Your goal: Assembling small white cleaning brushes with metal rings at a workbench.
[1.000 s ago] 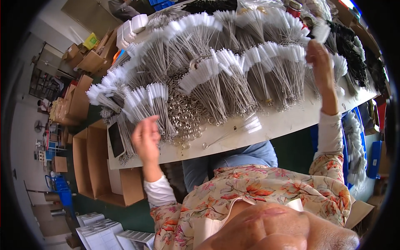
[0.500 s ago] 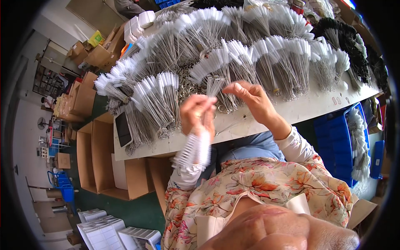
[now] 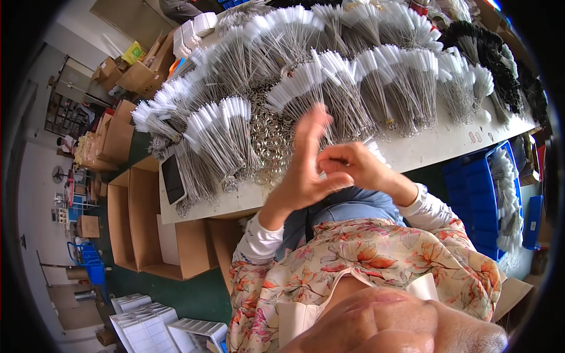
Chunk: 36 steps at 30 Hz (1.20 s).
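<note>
My left hand [image 3: 303,173] is raised over the table's front edge. Its fingers stretch away from me, slightly blurred, and the thumb points at the other hand. Close beside it on the right, my right hand [image 3: 362,167] is closed with curled fingers. White bristles of small wire-handled brushes [image 3: 375,152] stick out behind that hand; their wire ends are hidden by it. Beyond my hands lies a pile of metal rings [image 3: 272,141]. Fanned bundles of white-bristled wire brushes [image 3: 341,88] lie on the white table [image 3: 424,154].
A dark-screened phone or tablet [image 3: 173,179] rests at the table's left corner. Open cardboard boxes [image 3: 147,223] stand below it. On the right is a blue bin [image 3: 471,188] with more brushes. Black-bristled brushes [image 3: 488,59] lie at the far right. White plastic crates [image 3: 147,323] are on the floor.
The bristles that hung below my left hand are gone from there; bristles now show behind my right hand. My left hand has opened and reached forward; the right has drawn nearer and curled.
</note>
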{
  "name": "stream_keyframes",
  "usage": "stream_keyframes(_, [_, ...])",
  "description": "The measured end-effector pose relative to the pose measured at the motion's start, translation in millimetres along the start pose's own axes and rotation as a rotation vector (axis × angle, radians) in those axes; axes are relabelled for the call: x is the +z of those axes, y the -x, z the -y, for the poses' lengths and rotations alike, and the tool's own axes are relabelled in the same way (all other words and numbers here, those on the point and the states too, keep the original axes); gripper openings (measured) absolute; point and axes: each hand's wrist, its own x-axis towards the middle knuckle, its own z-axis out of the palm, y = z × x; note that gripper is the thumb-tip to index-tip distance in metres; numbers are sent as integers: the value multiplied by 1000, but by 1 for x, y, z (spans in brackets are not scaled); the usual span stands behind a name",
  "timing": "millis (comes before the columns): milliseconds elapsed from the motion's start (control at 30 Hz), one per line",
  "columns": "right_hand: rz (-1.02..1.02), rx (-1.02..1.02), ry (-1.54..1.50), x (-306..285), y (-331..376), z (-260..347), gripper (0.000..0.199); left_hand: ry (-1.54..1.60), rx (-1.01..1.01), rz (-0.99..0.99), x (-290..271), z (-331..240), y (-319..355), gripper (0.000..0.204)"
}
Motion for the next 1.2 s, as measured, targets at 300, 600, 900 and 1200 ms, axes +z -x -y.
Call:
stream_keyframes(300, [228, 273, -400, -15, 26, 4, 19, -44, -32, -34, 6, -10, 28, 24])
stream_keyframes(600, [114, 275, -51, -42, 65, -23, 13, -200, -84, -161, 39, -8, 52, 23])
stream_keyframes(900, [-268, 299, 1132, -119, 128, -108, 8, -226, -807, -438, 9, 36, 118, 20])
stream_keyframes(1200, [-123, -152, 590, 31, 31, -54, 11, -213, -624, -229, 27, 44, 107, 13])
